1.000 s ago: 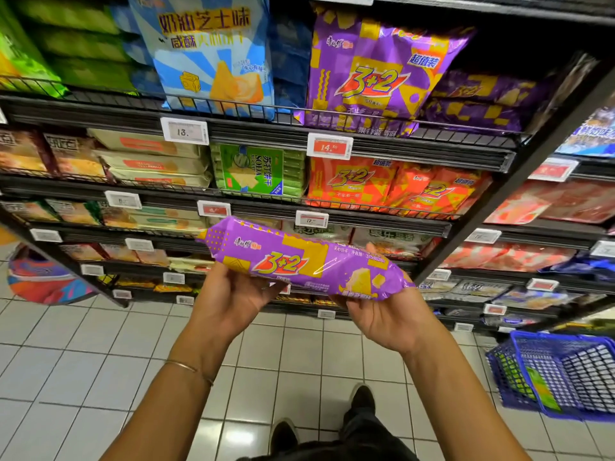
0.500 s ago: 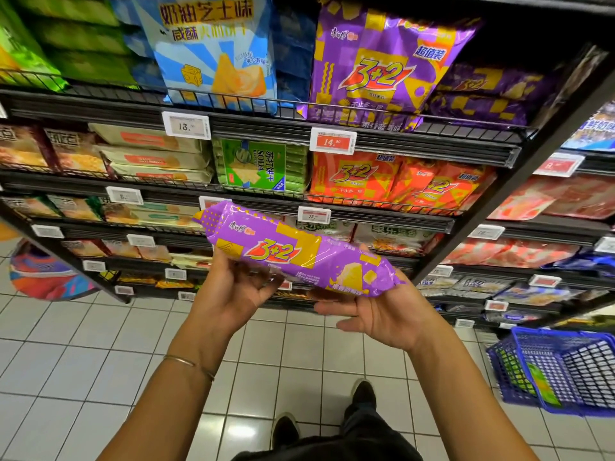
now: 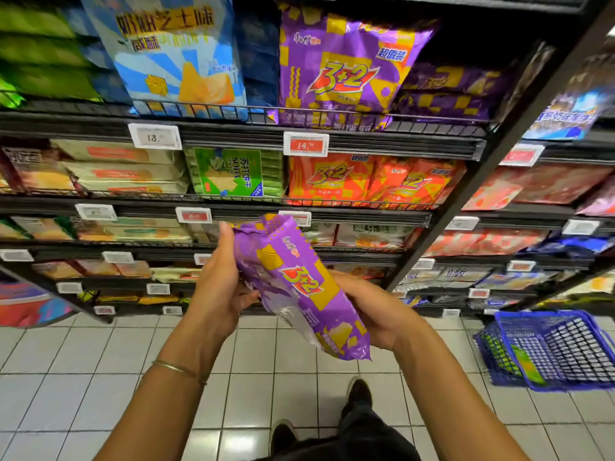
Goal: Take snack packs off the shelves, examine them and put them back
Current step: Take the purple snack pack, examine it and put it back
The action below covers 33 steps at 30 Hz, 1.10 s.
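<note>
A long purple "3+2" snack pack [image 3: 296, 284] hangs tilted in front of the lower shelves, its top end up left and its bottom end down right. My left hand [image 3: 219, 287] grips its upper left side, thumb along the edge. My right hand [image 3: 372, 314] holds the lower right part from behind. A big purple "3+2" bag [image 3: 346, 68] of the same brand stands on the top wire shelf [image 3: 233, 111], with more purple packs [image 3: 449, 91] to its right.
Black shelves run across the view with price tags [image 3: 305, 144]; a blue cheese-snack bag [image 3: 173, 54], green soda cracker packs [image 3: 233, 171] and orange "3+2" packs [image 3: 366, 181] fill them. A blue wire basket [image 3: 559, 351] stands on the white tiled floor at right.
The pack has swung from nearly level to steeply tilted, its right end dropping toward me. My right hand shifted lower along it; the left hand rose with the top end.
</note>
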### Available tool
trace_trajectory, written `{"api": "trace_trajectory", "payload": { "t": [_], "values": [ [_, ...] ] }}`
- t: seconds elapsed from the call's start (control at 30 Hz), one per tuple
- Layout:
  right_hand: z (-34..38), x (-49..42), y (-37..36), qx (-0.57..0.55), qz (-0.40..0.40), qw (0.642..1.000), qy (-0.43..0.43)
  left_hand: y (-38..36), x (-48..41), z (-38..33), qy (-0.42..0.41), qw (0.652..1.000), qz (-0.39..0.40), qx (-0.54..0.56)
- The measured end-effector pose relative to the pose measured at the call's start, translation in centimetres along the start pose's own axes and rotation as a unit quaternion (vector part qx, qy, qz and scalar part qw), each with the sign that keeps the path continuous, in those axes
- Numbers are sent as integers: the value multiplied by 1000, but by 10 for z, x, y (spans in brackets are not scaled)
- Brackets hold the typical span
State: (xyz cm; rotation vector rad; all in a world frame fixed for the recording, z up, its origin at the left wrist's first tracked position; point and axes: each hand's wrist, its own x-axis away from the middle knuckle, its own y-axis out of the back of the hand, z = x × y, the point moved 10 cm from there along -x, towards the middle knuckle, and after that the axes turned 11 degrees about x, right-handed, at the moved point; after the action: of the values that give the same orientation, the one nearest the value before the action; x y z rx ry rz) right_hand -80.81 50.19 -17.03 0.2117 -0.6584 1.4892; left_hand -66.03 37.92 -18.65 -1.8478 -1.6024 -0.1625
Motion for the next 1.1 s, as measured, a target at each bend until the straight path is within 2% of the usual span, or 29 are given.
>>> {"api": "trace_trajectory", "payload": {
  "t": [0.2, 0.37, 0.47, 0.57, 0.7, 0.83, 1.0, 1.1],
  "values": [
    [-15, 1, 0, -73, -9, 997, -20, -10, 10, -9, -43, 996, 42, -64],
    [-23, 1, -7, -72, 7, 996, -44, -5, 11, 16, -7, 995, 88, -40],
    [-27, 1, -11, -33, 0, 998, -47, 5, 14, 29, 15, 999, 48, 1],
    [-22, -2, -4, 38, -42, 998, -17, 18, 15, 45, 48, 999, 6, 7],
    [-10, -4, 8, 32, -54, 998, 23, 26, 19, 61, 103, 995, 0, 17],
    [3, -4, 17, 97, -98, 989, 59, 18, 21, 56, 117, 993, 34, 6],
    [15, 0, 22, -38, -83, 993, 75, 2, 24, 30, 67, 982, 155, 91],
    [20, 0, 21, -56, -67, 993, 79, -3, 26, 29, 76, 975, 185, 95]
  ]
}}
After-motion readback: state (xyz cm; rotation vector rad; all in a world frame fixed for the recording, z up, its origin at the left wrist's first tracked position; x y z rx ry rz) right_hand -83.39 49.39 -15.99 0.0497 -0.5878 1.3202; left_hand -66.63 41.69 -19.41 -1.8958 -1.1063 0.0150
